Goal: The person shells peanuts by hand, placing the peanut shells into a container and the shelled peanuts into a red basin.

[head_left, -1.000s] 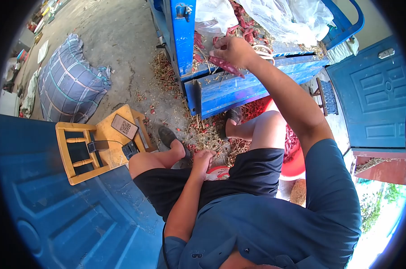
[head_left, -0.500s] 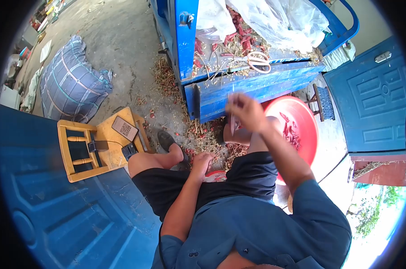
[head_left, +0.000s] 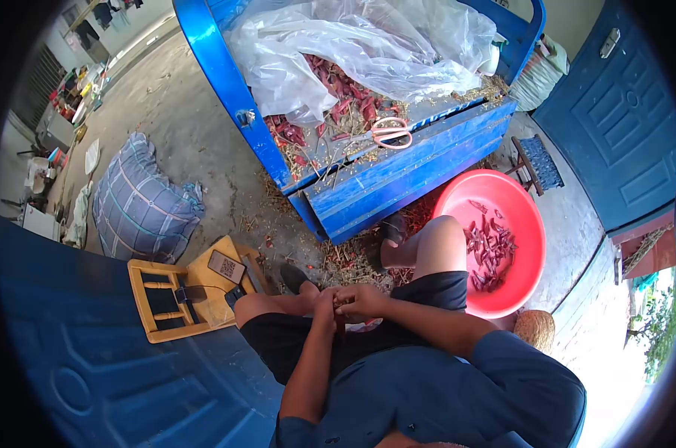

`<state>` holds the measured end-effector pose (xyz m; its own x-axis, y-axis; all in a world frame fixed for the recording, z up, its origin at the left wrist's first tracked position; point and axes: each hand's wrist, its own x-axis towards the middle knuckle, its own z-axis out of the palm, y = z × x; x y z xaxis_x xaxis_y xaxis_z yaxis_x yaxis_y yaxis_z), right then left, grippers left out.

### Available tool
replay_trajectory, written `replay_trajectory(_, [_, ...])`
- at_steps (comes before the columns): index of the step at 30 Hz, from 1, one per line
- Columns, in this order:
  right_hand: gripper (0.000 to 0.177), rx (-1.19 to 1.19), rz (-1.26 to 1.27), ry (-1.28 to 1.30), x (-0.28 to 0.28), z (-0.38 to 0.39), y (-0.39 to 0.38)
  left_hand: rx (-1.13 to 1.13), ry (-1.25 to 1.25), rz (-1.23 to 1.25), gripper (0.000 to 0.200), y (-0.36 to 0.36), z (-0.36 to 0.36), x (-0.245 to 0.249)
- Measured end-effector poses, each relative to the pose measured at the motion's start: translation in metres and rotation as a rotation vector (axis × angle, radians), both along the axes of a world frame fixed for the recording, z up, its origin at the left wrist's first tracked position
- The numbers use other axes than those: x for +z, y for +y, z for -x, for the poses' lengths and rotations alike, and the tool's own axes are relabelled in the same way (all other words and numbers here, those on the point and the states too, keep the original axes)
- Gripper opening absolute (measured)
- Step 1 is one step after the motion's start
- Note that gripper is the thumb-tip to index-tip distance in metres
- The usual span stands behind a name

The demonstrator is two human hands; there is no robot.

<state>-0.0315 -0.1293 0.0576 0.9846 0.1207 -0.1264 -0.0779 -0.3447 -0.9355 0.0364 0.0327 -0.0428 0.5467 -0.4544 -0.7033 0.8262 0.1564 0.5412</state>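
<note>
Both hands meet above my lap, fingers curled and touching. My left hand (head_left: 326,306) is closed, and below its fingers hangs a thin dark-red dried chili pepper (head_left: 341,324). Against it, my right hand (head_left: 362,301) is closed too; what its fingertips pinch is hidden. Under the hands a bit of a red and white container (head_left: 368,325) shows between my thighs. More dried chili peppers (head_left: 490,250) lie in the large red basin (head_left: 531,257) beside my knee.
A blue cart bed (head_left: 413,179) ahead bears chili peppers, plastic sheeting (head_left: 383,45) and pink-handled scissors (head_left: 391,133). A wooden chair (head_left: 155,325) with a phone (head_left: 227,266) stands at left, near a plaid sack (head_left: 145,205). A small stool (head_left: 536,166) is behind the basin.
My right hand has come down from in front of the cart to join my left hand over my lap. The view has also shifted, showing more of the cart bed and basin.
</note>
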Motion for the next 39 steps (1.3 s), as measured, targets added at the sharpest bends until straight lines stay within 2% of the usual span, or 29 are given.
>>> replay_trajectory(1, [0.016, -0.004, -0.004, -0.009, -0.004, 0.003, 0.007, -0.004, -0.009, -0.004, 0.024, -0.003, 0.001, 0.007])
replay_trajectory(3, [0.019, -0.286, 0.322, -0.217, -0.014, 0.009, 0.019, -0.042, -0.031, -0.044, 0.024, -0.005, 0.007, 0.019])
replay_trajectory(4, [0.019, -0.292, 0.313, -0.216, -0.021, 0.01, 0.022, -0.046, -0.032, -0.053, 0.024, -0.002, 0.01, 0.024])
replay_trajectory(7, [0.023, -0.394, 0.366, -0.083, -0.036, 0.014, 0.024, -0.13, 0.016, -0.087, 0.025, -0.002, 0.022, 0.032])
replay_trajectory(10, [0.024, -0.475, 0.433, 0.021, -0.038, 0.011, 0.02, -0.017, 0.006, -0.051, 0.024, -0.01, 0.028, 0.035])
replay_trajectory(12, [0.029, -0.546, -0.154, 0.414, -0.043, 0.009, 0.01, -0.149, 0.028, 0.012, 0.021, -0.007, 0.029, 0.039])
replay_trajectory(13, [0.029, -0.547, -0.155, 0.412, -0.049, 0.009, 0.007, -0.15, 0.027, 0.012, 0.021, -0.007, 0.032, 0.042])
replay_trajectory(15, [0.033, -0.458, -0.431, 0.437, -0.053, 0.007, 0.002, -0.171, -0.038, -0.015, 0.019, -0.008, 0.039, 0.045])
replay_trajectory(22, [0.03, -0.422, -0.408, 0.632, -0.047, 0.006, -0.007, -0.236, 0.044, 0.053, 0.023, 0.0, 0.037, 0.04])
replay_trajectory(24, [0.031, -0.426, -0.571, 0.622, -0.038, 0.008, -0.014, -0.219, 0.042, 0.086, 0.023, 0.0, 0.036, 0.044])
replay_trajectory(25, [0.031, -0.424, -0.57, 0.628, -0.032, 0.009, -0.015, -0.216, 0.047, 0.085, 0.023, 0.0, 0.036, 0.046])
replay_trajectory(27, [0.028, -0.368, -0.361, 0.463, -0.023, 0.012, -0.016, -0.236, 0.026, 0.035, 0.023, -0.001, 0.037, 0.048])
replay_trajectory(28, [0.028, -0.372, -0.363, 0.468, -0.022, 0.012, -0.016, -0.239, 0.031, 0.033, 0.023, 0.0, 0.037, 0.044])
replay_trajectory(30, [0.028, -0.386, -0.199, 0.424, -0.02, 0.011, -0.015, -0.291, 0.035, 0.031, 0.021, 0.0, 0.033, 0.045])
replay_trajectory(34, [0.027, -0.475, -0.223, 0.373, -0.031, 0.007, -0.009, -0.288, 0.041, -0.021, 0.02, -0.003, 0.029, 0.059])
replay_trajectory(36, [0.026, -0.462, -0.109, 0.297, -0.042, 0.0, -0.011, -0.28, 0.016, 0.0, 0.02, -0.003, 0.026, 0.055])
replay_trajectory(38, [0.021, -0.445, 0.238, -0.004, -0.049, -0.005, -0.012, -0.266, 0.018, 0.0, 0.018, -0.006, 0.025, 0.052])
replay_trajectory(39, [0.02, -0.399, 0.328, -0.134, -0.039, -0.019, -0.023, -0.25, -0.013, 0.004, 0.016, -0.015, 0.014, 0.058])
